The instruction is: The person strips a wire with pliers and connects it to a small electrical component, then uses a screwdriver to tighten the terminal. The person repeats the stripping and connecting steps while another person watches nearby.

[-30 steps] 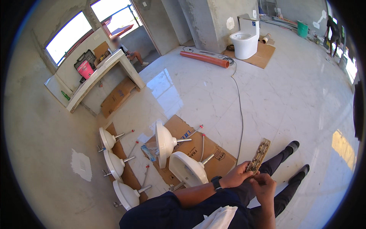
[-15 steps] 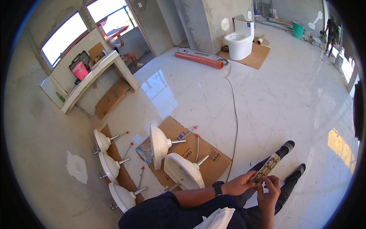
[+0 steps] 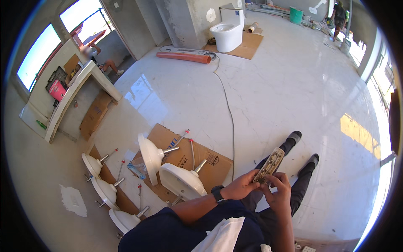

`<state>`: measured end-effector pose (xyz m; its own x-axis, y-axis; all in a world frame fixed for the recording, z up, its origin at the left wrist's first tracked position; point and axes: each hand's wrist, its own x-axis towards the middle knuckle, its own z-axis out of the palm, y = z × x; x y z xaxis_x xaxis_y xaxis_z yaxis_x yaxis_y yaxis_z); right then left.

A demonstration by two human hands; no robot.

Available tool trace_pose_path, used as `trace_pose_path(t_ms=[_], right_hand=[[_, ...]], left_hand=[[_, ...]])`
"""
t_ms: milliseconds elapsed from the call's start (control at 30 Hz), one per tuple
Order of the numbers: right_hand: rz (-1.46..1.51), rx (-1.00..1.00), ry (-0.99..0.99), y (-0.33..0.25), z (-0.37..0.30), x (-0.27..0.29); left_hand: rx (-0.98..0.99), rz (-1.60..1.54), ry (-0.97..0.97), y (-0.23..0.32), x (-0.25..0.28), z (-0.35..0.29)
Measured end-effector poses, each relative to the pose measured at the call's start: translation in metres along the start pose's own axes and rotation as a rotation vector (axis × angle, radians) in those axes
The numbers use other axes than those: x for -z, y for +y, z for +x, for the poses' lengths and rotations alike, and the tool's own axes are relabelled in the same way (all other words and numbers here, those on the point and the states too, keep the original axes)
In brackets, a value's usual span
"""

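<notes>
My left hand (image 3: 241,185), with a dark watch on its wrist, grips a narrow, clear-sided case (image 3: 270,164) with small hardware pieces inside. The case is tilted over my legs, its contents facing up. At its near end, the fingertips of my right hand (image 3: 278,191) are pinched together among the small pieces. What they pinch is too small to make out. Left of my hands, a white washbasin (image 3: 183,178) rests tipped on a flattened cardboard sheet (image 3: 218,161). Another washbasin (image 3: 150,156) stands on edge beside it, with a metal pipe sticking out.
Three more basins line the left wall, including one washbasin (image 3: 104,191). A cable (image 3: 230,113) runs across the tiles past an orange pipe (image 3: 183,57) and a white toilet (image 3: 227,35). One person (image 3: 93,53) sits beyond the counter (image 3: 71,98); another person (image 3: 338,19) stands far right.
The whole view has swung, so the room sits farther left and higher. The case now shows more of its inside, and my right fingertips have come in over its near end.
</notes>
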<state>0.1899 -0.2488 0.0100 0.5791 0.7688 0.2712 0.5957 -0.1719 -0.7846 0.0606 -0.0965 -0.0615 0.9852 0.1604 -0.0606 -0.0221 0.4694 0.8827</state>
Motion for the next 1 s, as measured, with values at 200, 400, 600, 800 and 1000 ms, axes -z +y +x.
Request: trace_pose_path(t_ms=[200,400,600,800,1000], right_hand=[[0.180,-0.034,-0.052,0.025,0.004,0.000],[0.247,-0.046,-0.022,0.032,0.003,-0.006],[0.424,-0.106,-0.006,0.042,0.002,-0.013],[0.457,-0.085,-0.040,0.042,-0.001,-0.009],[0.373,-0.114,-0.066,0.036,0.002,-0.012]], left_hand=[[0.025,0.000,0.050,0.000,0.004,0.001],[0.095,0.040,0.116,0.003,0.006,0.002],[0.148,-0.008,0.193,0.002,0.004,0.003],[0.172,-0.109,0.177,0.003,0.005,0.003],[0.168,-0.107,0.148,0.000,0.011,0.001]])
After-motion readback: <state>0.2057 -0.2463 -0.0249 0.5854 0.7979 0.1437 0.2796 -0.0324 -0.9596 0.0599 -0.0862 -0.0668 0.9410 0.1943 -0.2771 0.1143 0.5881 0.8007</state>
